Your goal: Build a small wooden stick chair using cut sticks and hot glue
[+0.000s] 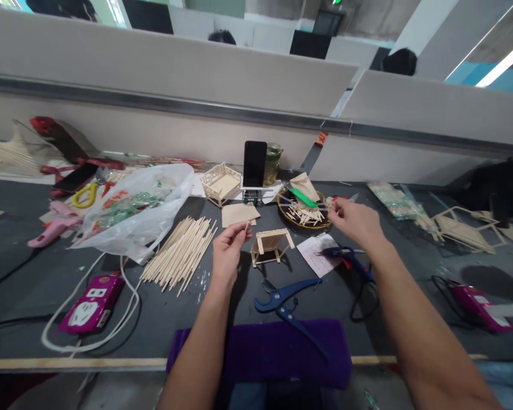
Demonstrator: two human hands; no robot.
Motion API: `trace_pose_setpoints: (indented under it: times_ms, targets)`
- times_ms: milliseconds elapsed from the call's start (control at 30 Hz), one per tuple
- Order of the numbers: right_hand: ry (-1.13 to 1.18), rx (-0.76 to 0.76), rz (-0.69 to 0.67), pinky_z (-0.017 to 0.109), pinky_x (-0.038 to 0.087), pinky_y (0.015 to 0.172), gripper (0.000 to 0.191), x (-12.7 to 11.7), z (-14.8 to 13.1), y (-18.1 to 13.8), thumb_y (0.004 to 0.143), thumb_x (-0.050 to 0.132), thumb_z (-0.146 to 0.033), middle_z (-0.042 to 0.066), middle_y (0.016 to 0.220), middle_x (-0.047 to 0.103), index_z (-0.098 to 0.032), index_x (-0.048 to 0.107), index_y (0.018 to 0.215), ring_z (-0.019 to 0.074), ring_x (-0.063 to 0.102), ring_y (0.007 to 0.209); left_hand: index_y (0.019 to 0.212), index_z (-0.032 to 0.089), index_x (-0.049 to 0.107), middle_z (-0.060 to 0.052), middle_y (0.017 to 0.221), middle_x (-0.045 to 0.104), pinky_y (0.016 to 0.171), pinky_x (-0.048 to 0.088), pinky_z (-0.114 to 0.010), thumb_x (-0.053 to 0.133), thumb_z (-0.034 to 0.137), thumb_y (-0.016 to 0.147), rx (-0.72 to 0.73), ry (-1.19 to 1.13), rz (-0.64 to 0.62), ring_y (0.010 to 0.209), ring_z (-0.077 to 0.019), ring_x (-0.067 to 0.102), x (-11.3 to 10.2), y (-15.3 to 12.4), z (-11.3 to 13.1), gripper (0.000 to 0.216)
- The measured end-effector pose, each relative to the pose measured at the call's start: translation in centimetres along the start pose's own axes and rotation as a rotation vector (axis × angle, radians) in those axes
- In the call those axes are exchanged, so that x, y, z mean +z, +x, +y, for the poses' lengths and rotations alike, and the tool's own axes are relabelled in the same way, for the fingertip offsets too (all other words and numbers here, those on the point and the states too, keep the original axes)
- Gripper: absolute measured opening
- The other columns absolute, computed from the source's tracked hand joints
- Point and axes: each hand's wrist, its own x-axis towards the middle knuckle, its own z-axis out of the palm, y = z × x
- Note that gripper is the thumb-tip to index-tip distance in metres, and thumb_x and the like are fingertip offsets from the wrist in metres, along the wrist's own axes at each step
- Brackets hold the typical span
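My left hand (227,250) pinches a short wooden stick piece (247,225) between thumb and fingertips, just left of a small stick-built frame (271,244). My right hand (355,221) is closed at the right rim of a round basket (287,221); what its fingertips grip is too small to make out. Inside the basket lie short cut sticks (305,214) and a green strip (303,197). Below the frame rests a blue-handled cutter (288,293), its jaws to the left. A blue glue gun (346,255) lies partly on a marked white paper (317,253).
Long wooden sticks (179,250) lie in a pile left of my left hand. Beyond stand a railed stick model (222,183), a phone (255,164) and a glass jar (273,162). A plastic bag (141,205), pink glue gun (57,224) and purple power strip (92,303) occupy the left.
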Motion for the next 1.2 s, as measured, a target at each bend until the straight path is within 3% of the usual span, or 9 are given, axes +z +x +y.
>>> trace_pose_setpoints:
  times_ms: [133, 300, 367, 433, 533, 633, 833, 1033, 1200]
  targets:
    - [0.046, -0.018, 0.09, 0.029, 0.036, 0.058, 0.032, -0.2, -0.4, 0.5, 0.095, 0.044, -0.035, 0.013, 0.085, 0.074, -0.017, 0.07, 0.089, 0.0261, 0.067, 0.077, 0.086, 0.018, 0.078, -0.006, 0.084, 0.076, 0.076, 0.055, -0.03, 0.082, 0.039, 0.066, 0.033, 0.056, 0.001, 0.075, -0.0169, 0.069, 0.1, -0.2, 0.4, 0.029]
    - [0.61, -0.244, 0.572, 0.032, 0.048, 0.073, 0.019, 0.2, -3.1, -3.7, 0.094, 0.051, -0.026, 0.008, 0.093, 0.073, -0.019, 0.069, 0.095, 0.0215, 0.066, 0.085, 0.09, 0.018, 0.076, -0.005, 0.087, 0.075, 0.076, 0.053, -0.029, 0.077, 0.035, 0.075, 0.128, 0.197, -0.069, 0.079, -0.0172, 0.068, 0.2, -1.1, 1.1, 0.022]
    - [0.767, -0.342, 0.707, 0.032, 0.049, 0.075, 0.013, 0.0, -5.1, -6.2, 0.093, 0.056, -0.023, 0.005, 0.09, 0.071, -0.022, 0.069, 0.096, 0.0197, 0.065, 0.084, 0.09, 0.019, 0.076, -0.004, 0.085, 0.073, 0.075, 0.051, -0.028, 0.076, 0.031, 0.077, 0.229, 0.317, -0.1, 0.078, -0.0159, 0.065, 0.3, -1.7, 1.5, 0.017]
    - [0.754, -0.458, 0.752, 0.035, 0.049, 0.081, 0.018, -0.1, -7.1, -8.2, 0.089, 0.061, -0.018, 0.005, 0.097, 0.07, -0.025, 0.07, 0.103, 0.0204, 0.062, 0.09, 0.088, 0.02, 0.075, -0.003, 0.082, 0.071, 0.074, 0.05, -0.028, 0.075, 0.028, 0.079, 0.346, 0.44, -0.141, 0.076, -0.0156, 0.062, 0.6, -2.2, 1.9, 0.013]
    - [0.641, -0.545, 0.715, 0.04, 0.046, 0.087, 0.024, 0.1, -9.2, -9.6, 0.087, 0.063, -0.013, 0.007, 0.112, 0.068, -0.029, 0.071, 0.104, 0.0237, 0.057, 0.1, 0.093, 0.022, 0.075, -0.002, 0.079, 0.07, 0.075, 0.049, -0.029, 0.074, 0.027, 0.08, 0.417, 0.516, -0.217, 0.075, -0.0163, 0.061, 1.2, -2.8, 2.3, 0.014]
    - [0.625, -0.523, 0.673, 0.043, 0.044, 0.087, 0.023, 0.5, -9.6, -9.6, 0.087, 0.063, -0.013, 0.005, 0.109, 0.068, -0.03, 0.072, 0.098, 0.0248, 0.055, 0.1, 0.103, 0.024, 0.073, -0.002, 0.081, 0.069, 0.077, 0.05, -0.03, 0.074, 0.028, 0.081, 0.364, 0.484, -0.296, 0.077, -0.0171, 0.063, 1.2, -2.8, 2.4, 0.023]
    - [0.673, -0.452, 0.623, 0.044, 0.04, 0.085, 0.015, 1.9, -8.4, -8.8, 0.088, 0.063, -0.017, 0.007, 0.105, 0.066, -0.028, 0.072, 0.093, 0.0263, 0.052, 0.098, 0.121, 0.028, 0.064, -0.009, 0.122, 0.059, 0.089, 0.048, -0.036, 0.086, 0.037, 0.065, 0.37, 0.696, -0.424, 0.112, -0.0257, 0.056, -0.7, -1.5, 2.7, 0.06]
    - [0.69, -0.454, 0.574, 0.044, 0.041, 0.086, 0.012, 3.1, -8.5, -8.4, 0.089, 0.062, -0.018, 0.007, 0.109, 0.065, -0.026, 0.071, 0.091, 0.0258, 0.052, 0.1, 0.121, 0.026, 0.059, -0.01, 0.131, 0.052, 0.099, 0.045, -0.04, 0.079, 0.031, 0.076, 0.354, 0.824, -0.541, 0.124, -0.0267, 0.049, -1.1, -1.1, 2.2, 0.049]
    - [0.718, -0.46, 0.547, 0.044, 0.041, 0.087, 0.012, 3.4, -8.7, -8.4, 0.09, 0.062, -0.018, 0.007, 0.109, 0.065, -0.025, 0.071, 0.091, 0.0257, 0.051, 0.101, 0.115, 0.024, 0.062, -0.01, 0.128, 0.056, 0.099, 0.045, -0.041, 0.076, 0.027, 0.079, 0.348, 0.803, -0.545, 0.121, -0.0259, 0.053, -0.9, -1.0, 1.7, 0.04]
